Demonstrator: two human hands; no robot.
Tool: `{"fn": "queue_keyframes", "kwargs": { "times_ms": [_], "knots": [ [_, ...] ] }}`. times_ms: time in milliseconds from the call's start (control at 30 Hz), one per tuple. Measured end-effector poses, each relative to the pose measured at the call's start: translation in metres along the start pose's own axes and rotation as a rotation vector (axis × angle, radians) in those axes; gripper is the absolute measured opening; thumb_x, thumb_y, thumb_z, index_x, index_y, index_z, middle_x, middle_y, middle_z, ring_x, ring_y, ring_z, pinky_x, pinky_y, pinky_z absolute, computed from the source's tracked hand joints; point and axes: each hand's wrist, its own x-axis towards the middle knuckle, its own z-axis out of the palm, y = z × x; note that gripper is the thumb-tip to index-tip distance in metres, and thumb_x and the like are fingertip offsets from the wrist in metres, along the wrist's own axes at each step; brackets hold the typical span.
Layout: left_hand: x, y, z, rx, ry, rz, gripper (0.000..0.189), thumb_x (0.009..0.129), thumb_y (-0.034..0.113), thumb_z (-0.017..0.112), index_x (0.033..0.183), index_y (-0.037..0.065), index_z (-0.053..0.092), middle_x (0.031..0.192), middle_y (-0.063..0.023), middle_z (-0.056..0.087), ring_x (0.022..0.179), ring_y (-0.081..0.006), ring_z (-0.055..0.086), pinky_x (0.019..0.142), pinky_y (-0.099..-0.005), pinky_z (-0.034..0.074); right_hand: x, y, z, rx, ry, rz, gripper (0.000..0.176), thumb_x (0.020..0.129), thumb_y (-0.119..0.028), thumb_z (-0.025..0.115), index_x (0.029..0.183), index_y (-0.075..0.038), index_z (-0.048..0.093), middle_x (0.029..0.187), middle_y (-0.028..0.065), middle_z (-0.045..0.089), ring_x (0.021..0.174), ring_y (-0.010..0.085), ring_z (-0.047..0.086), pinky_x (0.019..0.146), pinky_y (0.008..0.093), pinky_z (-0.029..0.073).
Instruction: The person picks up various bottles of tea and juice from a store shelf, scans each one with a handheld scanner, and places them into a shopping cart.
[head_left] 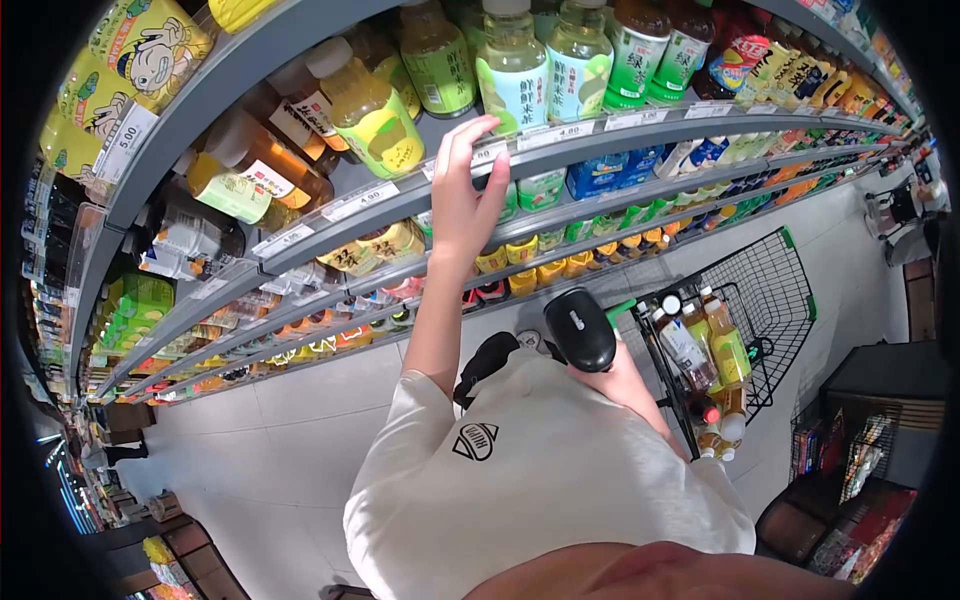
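My left hand (468, 195) is raised to the shelf edge, its fingers stretched out and the thumb apart, with nothing in it. Its fingertips are at the price-label strip, just below a bottle with a white and green label (512, 80). To its left stands a yellow-labelled drink bottle (378, 125). My right hand (605, 375), low by my body, is closed on a black rounded handheld device (580, 330) resembling a barcode scanner; the device hides most of the fingers. Beside that hand is a shopping cart (790, 290) with a green handle and several drink bottles (728, 350) inside.
Shelves (600, 140) of bottled and packaged drinks curve across the front, with price labels along their edges. Yellow cartons (125, 70) stand at the upper left. Grey tile floor (250, 440) lies below. Dark display units (880, 390) stand at the right.
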Motion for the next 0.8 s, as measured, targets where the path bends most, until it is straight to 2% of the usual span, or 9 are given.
{"fn": "queue_keyframes", "kwargs": {
  "times_ms": [67,200,300,333,433,467,500,600,800],
  "knots": [
    [0.013,-0.007,0.002,0.102,0.031,0.044,0.037,0.073,0.01,0.058,0.107,0.001,0.047,0.106,-0.0145,0.05,0.1,-0.0283,0.047,0.087,-0.0334,0.036,0.007,0.005,0.009,-0.023,-0.024,0.014,0.036,0.063,-0.003,0.067,0.097,-0.003,0.055,0.088,0.006,0.06,0.083,0.0116,0.055,0.075,0.0261,0.042],
    [0.017,-0.032,0.016,0.178,0.004,0.038,0.043,0.07,0.009,0.059,0.109,0.001,0.045,0.104,-0.017,0.049,0.096,-0.0321,0.048,0.084,-0.0361,0.038,0.02,0.002,0.034,-0.085,-0.03,0.083,0.041,0.063,-0.009,0.068,0.1,-0.003,0.052,0.086,0.0075,0.06,0.081,0.0113,0.055,0.074,0.0263,0.042],
    [0.008,-0.039,0.019,0.375,-0.052,0.071,0.04,0.073,0.015,0.057,0.109,0.002,0.046,0.099,-0.0124,0.055,0.085,-0.0271,0.052,0.074,-0.0343,0.04,0.028,-0.021,0.05,-0.132,0.02,0.154,0.041,0.062,-0.011,0.067,0.1,-0.002,0.052,0.084,0.0088,0.06,0.08,0.0122,0.057,0.073,0.0265,0.043],
    [0.004,-0.046,0.022,0.433,-0.036,0.138,0.039,0.074,0.017,0.056,0.11,0.003,0.047,0.095,-0.0098,0.057,0.079,-0.0239,0.053,0.07,-0.0328,0.039,0.031,-0.014,0.052,-0.146,0.017,0.121,0.042,0.062,-0.011,0.067,0.1,-0.003,0.052,0.084,0.0092,0.06,0.081,0.0142,0.058,0.073,0.0272,0.043],
    [0.002,-0.045,0.019,0.472,-0.128,0.074,0.037,0.075,0.017,0.055,0.109,0.004,0.048,0.093,-0.0083,0.058,0.076,-0.0224,0.053,0.068,-0.0318,0.038,0.04,0.01,0.059,-0.171,0.011,0.071,0.043,0.061,-0.013,0.068,0.1,-0.004,0.052,0.084,0.0103,0.061,0.082,0.0182,0.059,0.073,0.0288,0.044],
    [0.002,-0.045,0.02,0.488,-0.115,0.085,0.033,0.076,0.018,0.055,0.105,0.005,0.05,0.086,-0.0065,0.059,0.073,-0.0215,0.053,0.066,-0.0319,0.037,0.042,0.014,0.061,-0.187,-0.012,0.056,0.044,0.06,-0.014,0.068,0.101,-0.004,0.052,0.084,0.011,0.061,0.082,0.0203,0.06,0.073,0.0298,0.044],
    [0.002,-0.046,0.02,0.479,-0.123,0.101,0.033,0.076,0.018,0.055,0.105,0.005,0.05,0.086,-0.0065,0.059,0.073,-0.0215,0.053,0.066,-0.0319,0.037,0.044,0.017,0.063,-0.181,0.006,0.053,0.044,0.06,-0.014,0.068,0.101,-0.004,0.052,0.084,0.011,0.061,0.082,0.0203,0.06,0.073,0.0298,0.044],
    [0.002,-0.05,0.021,0.512,-0.113,0.168,0.02,0.076,0.02,0.055,0.092,0.009,0.056,0.072,-0.006,0.055,0.066,-0.0218,0.052,0.063,-0.0326,0.036,0.05,0.014,0.07,-0.166,-0.009,0.043,0.046,0.06,-0.015,0.068,0.101,-0.004,0.052,0.085,0.0121,0.061,0.082,0.023,0.06,0.072,0.0309,0.045],
    [0.002,-0.053,0.02,0.488,-0.116,0.195,0.019,0.075,0.019,0.054,0.09,0.009,0.057,0.07,-0.0063,0.054,0.065,-0.0222,0.051,0.061,-0.0329,0.036,0.056,0.013,0.077,-0.134,-0.021,0.042,0.048,0.059,-0.015,0.066,0.104,-0.005,0.05,0.084,0.0125,0.062,0.081,0.0243,0.06,0.072,0.0315,0.045]
  ]
}}
